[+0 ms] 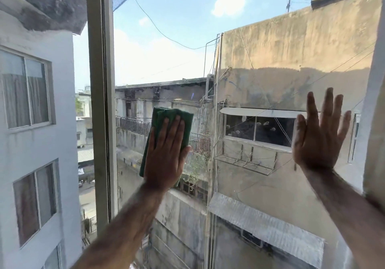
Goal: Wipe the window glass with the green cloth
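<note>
The window glass [239, 85] fills the middle and right of the head view, with buildings and sky behind it. A folded green cloth [183, 116] lies flat on the glass near its left frame, at mid height. My left hand [166, 154] presses the cloth against the pane with the palm flat and the fingers pointing up; the cloth's lower half is hidden under the hand. My right hand [316, 137] rests flat on the glass far to the right, fingers spread, holding nothing.
A pale vertical window frame [100, 102] stands just left of the cloth. A wall or frame edge [375, 112] bounds the pane on the right, close to my right hand. Faint smears show on the glass.
</note>
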Tool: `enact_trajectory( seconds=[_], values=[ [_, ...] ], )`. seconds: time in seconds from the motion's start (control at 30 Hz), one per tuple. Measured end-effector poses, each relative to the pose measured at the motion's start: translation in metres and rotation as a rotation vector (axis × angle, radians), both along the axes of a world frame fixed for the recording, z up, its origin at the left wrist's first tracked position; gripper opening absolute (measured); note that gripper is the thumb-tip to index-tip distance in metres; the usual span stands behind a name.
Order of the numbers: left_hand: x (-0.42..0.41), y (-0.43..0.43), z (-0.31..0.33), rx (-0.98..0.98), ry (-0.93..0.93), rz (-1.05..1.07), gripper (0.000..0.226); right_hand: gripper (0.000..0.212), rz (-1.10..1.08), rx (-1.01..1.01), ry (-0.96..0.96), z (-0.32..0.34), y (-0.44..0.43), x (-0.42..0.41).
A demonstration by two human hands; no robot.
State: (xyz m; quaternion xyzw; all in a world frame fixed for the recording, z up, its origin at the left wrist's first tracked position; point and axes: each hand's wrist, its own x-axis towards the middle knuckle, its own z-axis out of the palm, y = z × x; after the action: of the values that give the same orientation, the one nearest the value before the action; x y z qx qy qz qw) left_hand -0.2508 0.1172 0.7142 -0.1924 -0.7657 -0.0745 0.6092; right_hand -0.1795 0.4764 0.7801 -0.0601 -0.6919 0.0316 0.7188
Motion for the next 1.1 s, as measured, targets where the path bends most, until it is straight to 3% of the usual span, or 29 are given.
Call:
enact_trajectory(
  seconds=[0.07, 0.23, 0.37, 0.53, 0.73, 0.83, 0.97, 1.1],
  values=[
    [0.000, -0.001, 0.016, 0.014, 0.005, -0.030, 0.066, 0.059, -0.006, -0.005, 0.005, 0.000, -0.001, 0.000],
    [0.002, 0.042, 0.128, 0.145, 0.054, -0.078, 0.062, 0.058, 0.004, -0.004, -0.008, 0.000, -0.003, 0.003],
    [0.000, 0.052, 0.144, 0.120, 0.073, -0.067, 0.067, 0.058, 0.012, 0.001, -0.006, 0.001, -0.003, 0.005],
    [0.000, 0.045, 0.080, 0.070, 0.031, -0.051, 0.074, 0.058, 0.007, -0.001, -0.001, 0.002, -0.003, 0.006],
    [0.011, 0.021, -0.074, -0.003, -0.117, 0.014, 0.078, 0.059, -0.007, -0.011, -0.033, 0.001, -0.006, 0.009],
    [0.009, 0.010, -0.089, -0.051, -0.129, 0.031, 0.079, 0.058, 0.005, -0.013, -0.021, -0.001, -0.008, 0.009],
    [0.003, 0.018, -0.038, 0.016, -0.068, 0.003, 0.077, 0.058, -0.002, -0.006, -0.008, 0.002, -0.007, 0.007],
    [-0.001, 0.039, 0.079, 0.201, -0.018, 0.048, 0.080, 0.057, 0.004, -0.015, -0.019, -0.001, -0.007, 0.007]
  ],
)
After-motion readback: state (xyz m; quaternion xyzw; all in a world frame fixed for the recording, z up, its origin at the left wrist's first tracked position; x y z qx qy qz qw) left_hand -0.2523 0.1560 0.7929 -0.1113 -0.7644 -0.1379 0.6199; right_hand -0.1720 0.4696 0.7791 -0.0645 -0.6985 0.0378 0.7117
